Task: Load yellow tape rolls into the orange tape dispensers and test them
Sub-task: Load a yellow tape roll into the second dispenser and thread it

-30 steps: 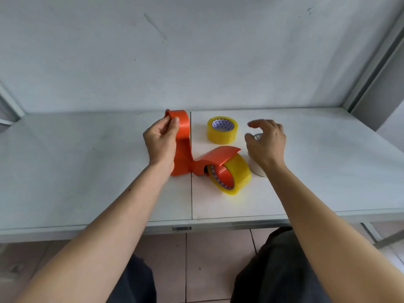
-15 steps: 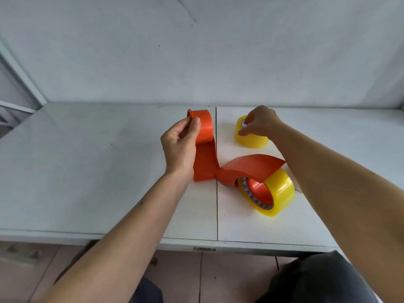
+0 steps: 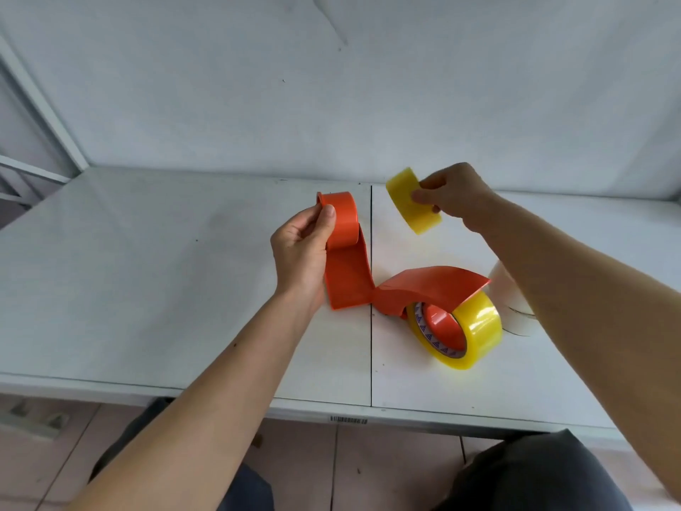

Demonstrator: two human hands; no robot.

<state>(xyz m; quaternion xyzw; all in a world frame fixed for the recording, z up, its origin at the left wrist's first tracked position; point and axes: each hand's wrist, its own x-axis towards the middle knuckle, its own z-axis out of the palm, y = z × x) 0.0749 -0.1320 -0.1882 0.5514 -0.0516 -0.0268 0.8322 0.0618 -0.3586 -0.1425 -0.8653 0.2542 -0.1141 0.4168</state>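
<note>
Yellow tape roll (image 3: 413,201) is up in the air, pinched in the right hand (image 3: 451,195). The thumb presses its outer band and the other fingers go behind it. The roll is tipped, so its flat round face looks up and away from the person, and its hole cannot be seen.

The left hand (image 3: 302,248) is closed around the round top of an orange tape dispenser (image 3: 344,252). That dispenser stands on the white table (image 3: 147,271), and its long body runs from the hand's thumb down toward the wrist.

Just to the right of the left wrist lies a second orange dispenser (image 3: 431,285), under the right forearm. It has another yellow roll (image 3: 464,330) on its wheel. This roll stands on its edge, with its open side facing the person. The inner ring has small purple marks, too tiny to read.

A white roll (image 3: 512,307) peeks out from behind the right forearm.

A barcode sticker (image 3: 348,420) sits on the table's front edge, below both arms. Its numbers cannot be read.
</note>
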